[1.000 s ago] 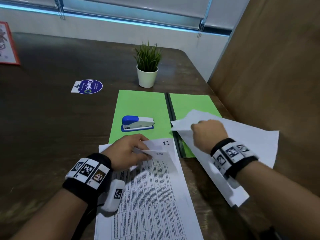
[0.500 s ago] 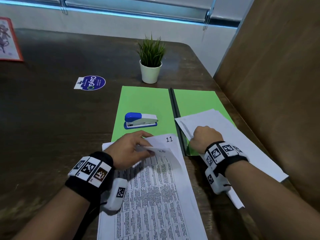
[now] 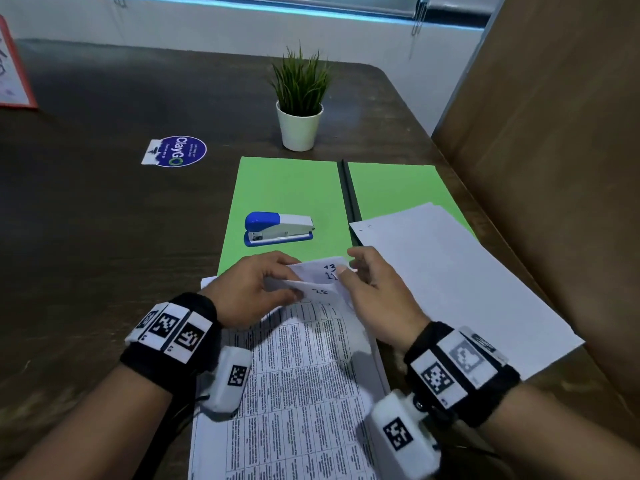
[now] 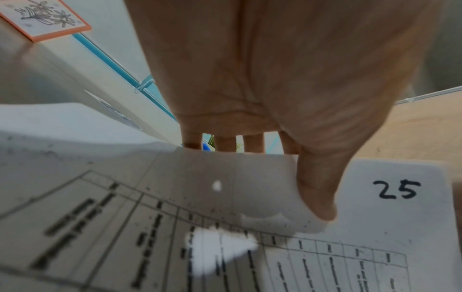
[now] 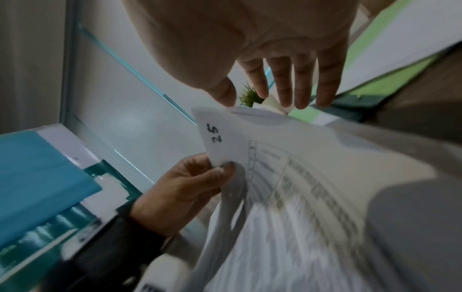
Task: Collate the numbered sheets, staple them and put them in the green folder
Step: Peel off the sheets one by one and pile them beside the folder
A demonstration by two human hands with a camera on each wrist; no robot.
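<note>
A stack of printed numbered sheets [image 3: 298, 393] lies on the dark table in front of me. My left hand [image 3: 291, 285] pinches the raised top edge of the sheet marked 25 [image 4: 397, 189], thumb on top and fingers behind. Corners marked 13 and 11 [image 3: 329, 271] show beneath it. My right hand [image 3: 348, 263] has its fingers straight, and its thumb touches those corners. The green folder [image 3: 287, 192] lies open behind the stack, with a blue and white stapler [image 3: 278, 228] on its left half. Several sheets [image 3: 450, 282], blank side up, lie across its right half.
A small plant in a white pot [image 3: 300, 126] stands behind the folder. A round blue sticker [image 3: 175, 151] is on the table to the left, and an orange-edged card [image 3: 14, 81] is at the far left. A brown wooden panel [image 3: 554, 168] borders the table's right side.
My right hand has let go of the blank-side sheets, which now lie on the folder's right half, and has come left to the stack's top corner. My left hand still holds the raised edge.
</note>
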